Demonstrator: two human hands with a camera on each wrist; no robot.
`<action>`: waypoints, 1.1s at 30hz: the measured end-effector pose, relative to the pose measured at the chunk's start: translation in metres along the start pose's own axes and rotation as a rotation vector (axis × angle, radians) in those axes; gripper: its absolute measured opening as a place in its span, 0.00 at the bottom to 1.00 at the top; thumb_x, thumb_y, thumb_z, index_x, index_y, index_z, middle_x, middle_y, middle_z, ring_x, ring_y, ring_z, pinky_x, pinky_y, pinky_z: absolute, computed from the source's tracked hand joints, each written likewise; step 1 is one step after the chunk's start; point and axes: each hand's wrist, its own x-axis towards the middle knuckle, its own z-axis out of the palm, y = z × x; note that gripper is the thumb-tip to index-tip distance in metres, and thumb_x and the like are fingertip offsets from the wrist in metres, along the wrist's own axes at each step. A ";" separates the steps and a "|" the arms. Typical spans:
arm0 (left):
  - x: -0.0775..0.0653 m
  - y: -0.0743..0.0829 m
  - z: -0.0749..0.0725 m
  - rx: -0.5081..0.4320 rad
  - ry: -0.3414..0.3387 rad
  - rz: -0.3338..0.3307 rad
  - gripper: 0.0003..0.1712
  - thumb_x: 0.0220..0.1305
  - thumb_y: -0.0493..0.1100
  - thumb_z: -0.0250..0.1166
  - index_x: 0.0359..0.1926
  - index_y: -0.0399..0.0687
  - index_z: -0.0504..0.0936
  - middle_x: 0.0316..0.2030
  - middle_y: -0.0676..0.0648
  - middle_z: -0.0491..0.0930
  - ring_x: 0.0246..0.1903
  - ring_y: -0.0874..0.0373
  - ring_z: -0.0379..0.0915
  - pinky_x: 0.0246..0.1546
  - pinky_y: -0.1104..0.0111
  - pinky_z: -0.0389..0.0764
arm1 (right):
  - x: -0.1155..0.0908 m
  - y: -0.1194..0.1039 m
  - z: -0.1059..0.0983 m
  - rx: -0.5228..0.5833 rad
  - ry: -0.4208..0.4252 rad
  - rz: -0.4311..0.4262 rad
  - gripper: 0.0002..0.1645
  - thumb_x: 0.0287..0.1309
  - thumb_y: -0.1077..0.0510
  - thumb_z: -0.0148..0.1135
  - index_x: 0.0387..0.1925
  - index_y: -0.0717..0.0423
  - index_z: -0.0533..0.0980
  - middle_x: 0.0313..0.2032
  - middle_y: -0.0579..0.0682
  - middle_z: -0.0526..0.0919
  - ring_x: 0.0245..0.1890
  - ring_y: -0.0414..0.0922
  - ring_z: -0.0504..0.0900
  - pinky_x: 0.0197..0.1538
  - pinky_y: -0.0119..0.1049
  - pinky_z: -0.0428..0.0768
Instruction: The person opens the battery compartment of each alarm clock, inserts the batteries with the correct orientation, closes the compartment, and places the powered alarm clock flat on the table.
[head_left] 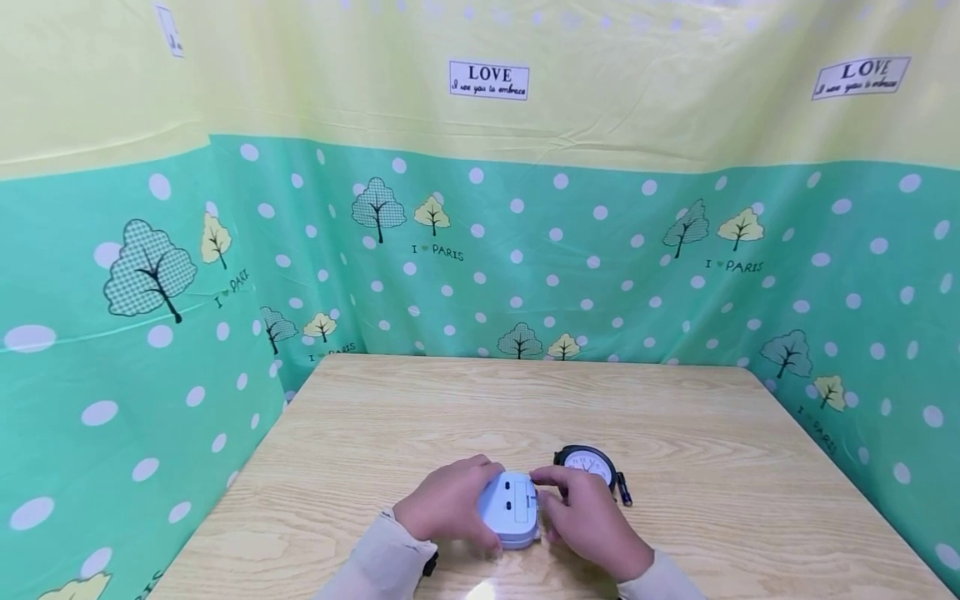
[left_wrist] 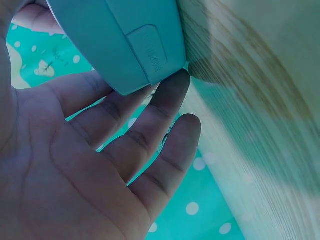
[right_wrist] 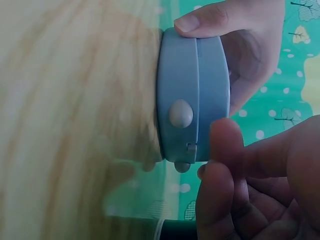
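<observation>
A light blue alarm clock (head_left: 497,505) lies back side up on the wooden table. Two black knobs and a rectangular battery cover (head_left: 521,502) show on its back. My left hand (head_left: 453,504) grips the clock from the left, thumb on the near side and fingers on the far side. At the clock's right edge, the index finger of my right hand (head_left: 588,517) reaches its back beside the cover, with the thumb close by. In the right wrist view, a pale rounded button (right_wrist: 181,113) stands out from the clock's side (right_wrist: 177,70).
A black round alarm clock (head_left: 588,461) with a white dial lies behind my right hand, partly covered by it. The wooden table (head_left: 360,417) extends around both hands. Green and yellow printed curtains (head_left: 517,208) enclose its back and sides.
</observation>
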 end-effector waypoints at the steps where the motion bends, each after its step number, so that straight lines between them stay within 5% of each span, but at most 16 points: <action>1: 0.000 0.000 0.000 -0.001 0.000 0.002 0.57 0.29 0.61 0.87 0.65 0.48 0.78 0.51 0.56 0.80 0.41 0.68 0.73 0.45 0.71 0.78 | 0.000 0.000 -0.001 -0.001 0.001 0.004 0.20 0.70 0.62 0.59 0.61 0.56 0.80 0.51 0.55 0.87 0.17 0.46 0.83 0.16 0.36 0.75; 8: -0.002 -0.001 -0.003 -0.001 -0.051 -0.008 0.64 0.28 0.60 0.89 0.70 0.49 0.72 0.55 0.57 0.78 0.47 0.65 0.74 0.52 0.66 0.79 | -0.002 -0.002 -0.008 -0.029 0.010 0.029 0.23 0.65 0.67 0.56 0.60 0.56 0.80 0.21 0.50 0.83 0.17 0.47 0.82 0.15 0.32 0.71; 14: -0.002 -0.004 -0.003 -0.028 -0.072 -0.005 0.62 0.29 0.55 0.89 0.70 0.52 0.72 0.54 0.59 0.78 0.49 0.65 0.72 0.54 0.65 0.77 | -0.003 -0.004 -0.012 -0.015 0.036 0.068 0.22 0.67 0.67 0.55 0.59 0.55 0.80 0.22 0.52 0.83 0.17 0.48 0.82 0.15 0.33 0.71; 22: -0.002 -0.004 -0.004 -0.015 -0.042 -0.003 0.60 0.25 0.59 0.89 0.65 0.52 0.76 0.51 0.59 0.80 0.44 0.68 0.74 0.50 0.67 0.79 | -0.001 -0.004 -0.013 0.001 0.103 0.103 0.21 0.66 0.70 0.54 0.54 0.53 0.83 0.49 0.57 0.84 0.17 0.47 0.81 0.16 0.34 0.72; 33: -0.006 -0.001 -0.011 -0.017 0.018 -0.011 0.50 0.26 0.64 0.84 0.55 0.50 0.82 0.40 0.60 0.78 0.33 0.68 0.72 0.36 0.72 0.76 | 0.000 -0.002 -0.015 0.023 0.162 0.134 0.22 0.65 0.72 0.55 0.51 0.47 0.84 0.55 0.54 0.82 0.16 0.46 0.81 0.16 0.37 0.73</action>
